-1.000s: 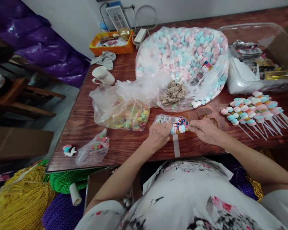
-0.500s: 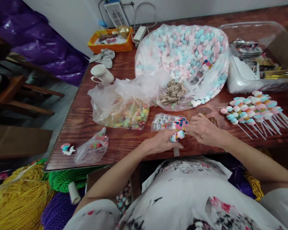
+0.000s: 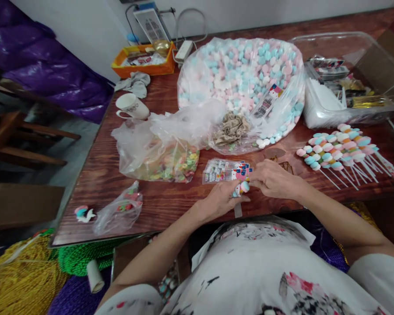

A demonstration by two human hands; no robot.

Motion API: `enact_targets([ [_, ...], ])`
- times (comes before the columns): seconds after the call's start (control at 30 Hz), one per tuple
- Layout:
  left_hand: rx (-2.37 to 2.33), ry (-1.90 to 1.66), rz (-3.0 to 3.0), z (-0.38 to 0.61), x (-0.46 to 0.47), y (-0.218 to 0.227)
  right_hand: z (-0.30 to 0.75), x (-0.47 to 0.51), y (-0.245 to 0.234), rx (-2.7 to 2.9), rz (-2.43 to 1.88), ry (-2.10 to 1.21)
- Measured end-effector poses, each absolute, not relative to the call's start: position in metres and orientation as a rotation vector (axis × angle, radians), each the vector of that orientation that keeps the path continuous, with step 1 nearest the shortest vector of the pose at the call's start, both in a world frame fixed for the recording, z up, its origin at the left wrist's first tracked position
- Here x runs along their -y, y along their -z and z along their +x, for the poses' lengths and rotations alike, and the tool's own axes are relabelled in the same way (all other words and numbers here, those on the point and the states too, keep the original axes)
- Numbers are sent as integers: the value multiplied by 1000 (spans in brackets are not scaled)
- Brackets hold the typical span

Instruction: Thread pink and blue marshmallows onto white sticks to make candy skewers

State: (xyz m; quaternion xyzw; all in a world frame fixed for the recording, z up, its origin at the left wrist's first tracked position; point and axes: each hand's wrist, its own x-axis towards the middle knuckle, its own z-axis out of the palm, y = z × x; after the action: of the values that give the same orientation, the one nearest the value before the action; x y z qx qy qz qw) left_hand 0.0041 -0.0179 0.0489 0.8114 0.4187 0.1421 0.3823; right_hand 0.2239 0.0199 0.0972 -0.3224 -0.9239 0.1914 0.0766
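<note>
My left hand point(image 3: 218, 200) is closed around a marshmallow skewer point(image 3: 242, 188) with pale blue, white and orange pieces, which seems to be in a clear printed wrapper. The fingers of my right hand point(image 3: 273, 178) are pinched together at its right end; what they grip there is too small to make out. Just behind both hands lie several flat printed plastic bags point(image 3: 221, 169). A small translucent strip point(image 3: 238, 210) sticks out below my left hand at the table edge. To the right of my right hand rests a pile of finished-looking marshmallow skewers point(image 3: 338, 148) on white sticks.
A big clear bag of marshmallows point(image 3: 246, 70) fills the back, with a crumpled brown cloth point(image 3: 232, 127) before it. Left are a bag of gummy rings point(image 3: 174, 164), a smaller bag point(image 3: 121, 212) and a mug point(image 3: 132, 106). A clear plastic bin point(image 3: 331, 117) stands at right.
The view has shifted slightly, so the table things sit a little further left. Both hands keep nearly the same place around the skewer; my right fingers have moved slightly against its end.
</note>
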Motion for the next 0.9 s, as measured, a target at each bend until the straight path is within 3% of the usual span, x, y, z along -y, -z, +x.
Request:
enact_targets([
  [0.2, -1306, -572, 1814, 8, 18, -42, 214, -9, -98, 2466, -1085, 37],
  [0.47, -1286, -711, 1726, 21, 21, -38, 200, 8, -60, 2304, -1017, 93],
  [0.7, -1272, -699, 1689, 25, 20, -38, 206, 2, -54, 2421, -856, 162],
  [0.9, -966, -667, 1060, 21, 23, -37, 210, -2, -39, 2400, -845, 77],
])
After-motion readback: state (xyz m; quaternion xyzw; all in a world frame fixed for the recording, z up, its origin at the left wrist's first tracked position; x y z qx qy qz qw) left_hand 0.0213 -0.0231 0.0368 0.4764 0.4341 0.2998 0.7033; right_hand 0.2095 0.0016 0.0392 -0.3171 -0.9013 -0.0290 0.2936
